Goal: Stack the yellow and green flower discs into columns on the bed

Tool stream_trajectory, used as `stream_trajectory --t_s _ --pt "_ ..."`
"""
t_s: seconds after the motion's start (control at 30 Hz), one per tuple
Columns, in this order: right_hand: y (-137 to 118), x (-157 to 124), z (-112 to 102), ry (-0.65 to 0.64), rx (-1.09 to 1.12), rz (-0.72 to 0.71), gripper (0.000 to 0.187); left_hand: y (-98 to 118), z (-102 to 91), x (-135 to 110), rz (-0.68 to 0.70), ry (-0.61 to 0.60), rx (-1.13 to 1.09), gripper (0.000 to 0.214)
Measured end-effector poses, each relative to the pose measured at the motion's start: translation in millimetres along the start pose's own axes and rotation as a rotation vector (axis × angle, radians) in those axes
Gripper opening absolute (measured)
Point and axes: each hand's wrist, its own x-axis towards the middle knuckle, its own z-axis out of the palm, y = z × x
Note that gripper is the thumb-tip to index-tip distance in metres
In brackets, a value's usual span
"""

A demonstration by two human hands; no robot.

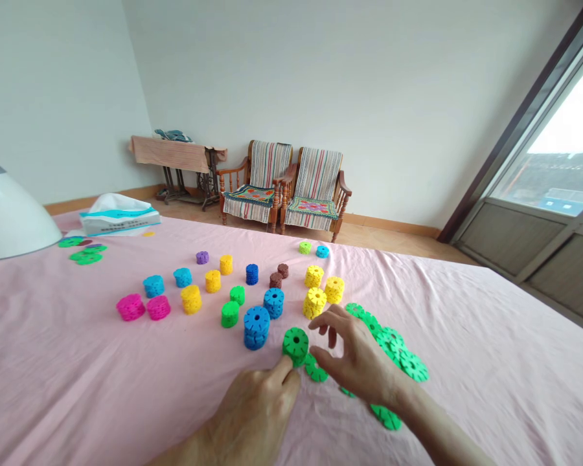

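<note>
A short green stack of snowflake discs [295, 343] stands on the pink cloth [78, 362] in front of me. My left hand [255, 408] is curled, its thumb and fingers pressed against the stack's near side. Just right of the stack my right hand [357, 359] hovers palm down with fingers apart and curved, over a loose green disc [315, 370]. More loose green discs [398, 353] lie scattered under and beyond that hand.
Several small stacks stand behind: blue [256, 328], yellow [315, 302], pink [131, 307], brown [276, 280], purple [203, 257]. A tissue pack [119, 220] and a white lamp shade [10, 217] sit at the left. Two chairs [286, 191] stand by the far wall.
</note>
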Motion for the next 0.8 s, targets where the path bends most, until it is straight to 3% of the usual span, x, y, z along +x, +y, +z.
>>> stream_trajectory --t_s 0.2,0.57,0.8 --pt "12 -8 -8 -0.218 -0.094 0.020 0.038 -2 5.3 -1 0.019 -0.028 0.032 0.034" --pt "9 -9 -3 -0.199 -0.096 0.010 0.026 -2 6.4 -1 0.015 -0.009 0.047 0.033" --pt "19 -5 -15 -0.191 0.240 0.098 0.010 -1 8.4 -2 0.012 0.036 -0.044 0.030"
